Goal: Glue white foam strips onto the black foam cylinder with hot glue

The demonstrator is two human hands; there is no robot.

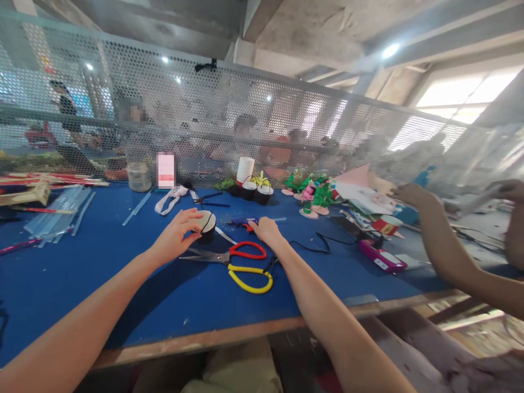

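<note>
My left hand (pixel 179 231) grips the near left side of a small black bucket (pixel 206 234) with a white top and a thin black handle. Its fingers rest over the white top, the thumb against the side. My right hand (pixel 267 230) is closed around a blue glue gun (pixel 240 222) with an orange trigger, its nozzle pointing left towards the bucket. Scissors (pixel 223 257) with one red and one yellow handle lie open on the blue table just below both hands. A white ribbon (pixel 225 236) runs beside the bucket.
Clear glue sticks (pixel 59 213) lie at the left. Two more small buckets (pixel 257 192), a white roll (pixel 245 170) and green plant ornaments (pixel 321 196) stand at the back before a perforated screen (pixel 204 98). A purple box (pixel 381 256) and a co-worker's arm (pixel 440 240) are at the right.
</note>
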